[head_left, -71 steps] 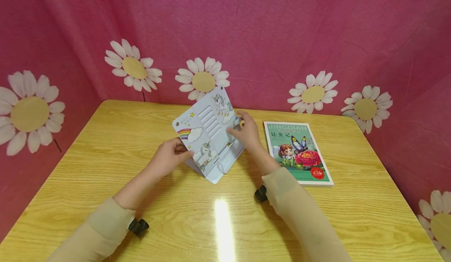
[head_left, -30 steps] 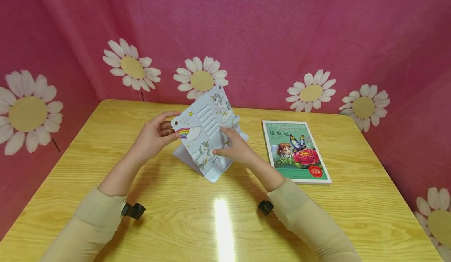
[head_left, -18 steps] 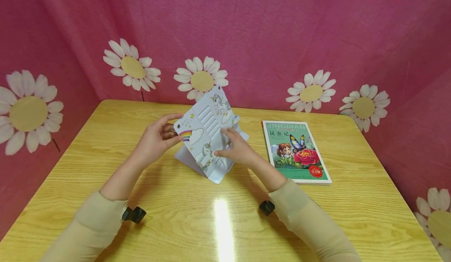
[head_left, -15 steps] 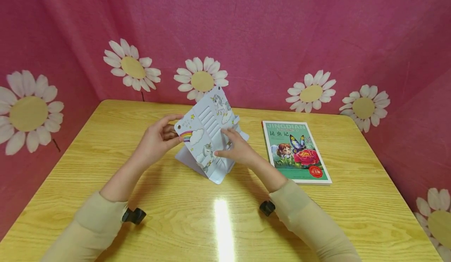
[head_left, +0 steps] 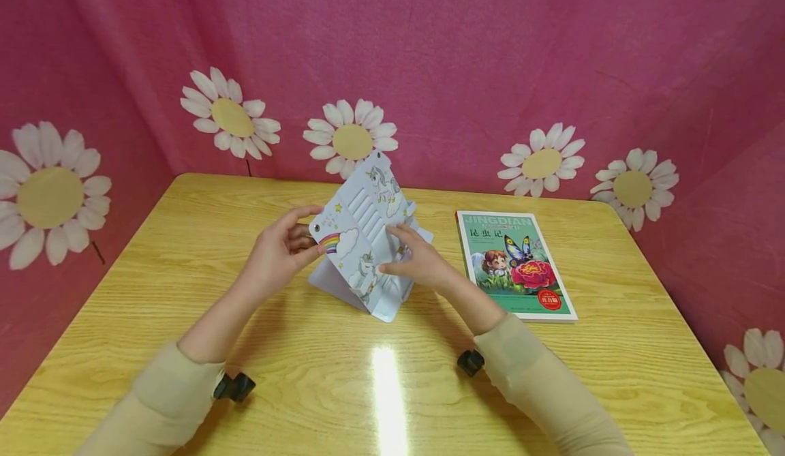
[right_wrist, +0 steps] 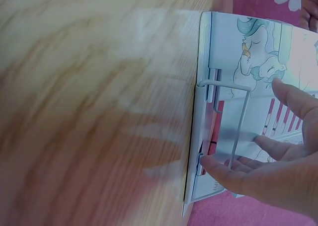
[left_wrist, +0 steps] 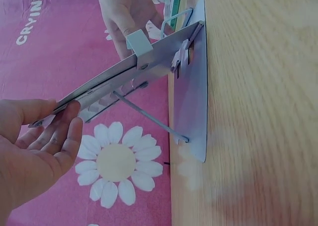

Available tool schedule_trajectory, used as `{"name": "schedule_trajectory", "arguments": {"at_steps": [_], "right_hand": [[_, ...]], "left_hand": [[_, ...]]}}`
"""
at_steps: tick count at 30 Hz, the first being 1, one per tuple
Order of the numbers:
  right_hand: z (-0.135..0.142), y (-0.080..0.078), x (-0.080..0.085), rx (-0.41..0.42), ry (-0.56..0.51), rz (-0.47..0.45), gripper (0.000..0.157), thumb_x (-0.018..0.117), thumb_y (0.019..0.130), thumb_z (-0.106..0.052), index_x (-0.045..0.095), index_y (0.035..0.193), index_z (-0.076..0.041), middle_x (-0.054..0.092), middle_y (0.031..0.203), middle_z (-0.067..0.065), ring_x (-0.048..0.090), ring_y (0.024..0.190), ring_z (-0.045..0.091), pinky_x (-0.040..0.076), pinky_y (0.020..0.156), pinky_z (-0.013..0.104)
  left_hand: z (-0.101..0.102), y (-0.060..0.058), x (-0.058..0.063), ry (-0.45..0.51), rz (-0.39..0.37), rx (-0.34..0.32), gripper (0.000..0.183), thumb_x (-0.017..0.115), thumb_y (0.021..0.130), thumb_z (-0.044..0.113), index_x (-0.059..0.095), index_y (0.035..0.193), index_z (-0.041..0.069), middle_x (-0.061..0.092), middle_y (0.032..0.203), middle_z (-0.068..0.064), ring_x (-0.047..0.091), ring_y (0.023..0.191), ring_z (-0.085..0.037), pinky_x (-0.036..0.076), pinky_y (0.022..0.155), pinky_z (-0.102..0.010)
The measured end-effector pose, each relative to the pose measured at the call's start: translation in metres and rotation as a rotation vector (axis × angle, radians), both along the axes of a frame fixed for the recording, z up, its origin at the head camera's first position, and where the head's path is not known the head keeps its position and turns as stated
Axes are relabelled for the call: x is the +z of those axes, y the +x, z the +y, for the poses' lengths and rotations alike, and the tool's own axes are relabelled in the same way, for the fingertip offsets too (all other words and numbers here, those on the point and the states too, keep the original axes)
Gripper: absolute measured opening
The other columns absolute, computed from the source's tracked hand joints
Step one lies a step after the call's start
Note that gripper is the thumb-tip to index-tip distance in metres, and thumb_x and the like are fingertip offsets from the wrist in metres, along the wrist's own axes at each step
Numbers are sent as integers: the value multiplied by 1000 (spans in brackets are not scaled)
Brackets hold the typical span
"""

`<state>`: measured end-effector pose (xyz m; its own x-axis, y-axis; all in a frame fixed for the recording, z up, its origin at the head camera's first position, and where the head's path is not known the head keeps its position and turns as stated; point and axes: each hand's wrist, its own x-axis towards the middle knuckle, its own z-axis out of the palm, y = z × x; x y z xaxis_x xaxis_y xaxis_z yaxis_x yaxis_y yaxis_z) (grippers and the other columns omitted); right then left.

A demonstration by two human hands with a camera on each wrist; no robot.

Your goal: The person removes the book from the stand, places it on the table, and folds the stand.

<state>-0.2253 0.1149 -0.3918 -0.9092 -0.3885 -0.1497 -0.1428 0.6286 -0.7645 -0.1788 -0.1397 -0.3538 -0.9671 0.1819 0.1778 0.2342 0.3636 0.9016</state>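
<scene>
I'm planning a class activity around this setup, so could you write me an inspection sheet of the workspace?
Surface: wood-grain table, with a bright reflection toward the front.
Job's things: unicorn-print stand, base on the table, panel tilted up.
Clutter: a book lying flat, right of the stand.
Hands: left hand pinches the panel's left corner; right hand spreads its fingers at the panel's front, contact unclear.
Cables: nothing seen.
Surroundings: pink curtain with white flowers.
</scene>
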Motion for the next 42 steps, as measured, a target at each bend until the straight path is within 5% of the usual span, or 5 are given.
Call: {"name": "schedule_trajectory", "arguments": {"at_steps": [34,42], "right_hand": [[5,-1,-1,83,23,-65,95,75,79,-40,18,152,-18,2,159,2,4,145,28,14,115,51],[-9,5,0,101,71,-64,121,82,69,-43,1,152,-6,-10,157,14,-2,144,32,15,114,51]], "left_hand": [[24,25,-4,70,109,59,55,69,82,-1,49,133,10,70,102,-13,66,85,-20,55,72,-25],[27,27,-5,61,145,64,55,71,81,-1,50,131,9,70,99,-13,67,84,-20,53,69,-19]]}}
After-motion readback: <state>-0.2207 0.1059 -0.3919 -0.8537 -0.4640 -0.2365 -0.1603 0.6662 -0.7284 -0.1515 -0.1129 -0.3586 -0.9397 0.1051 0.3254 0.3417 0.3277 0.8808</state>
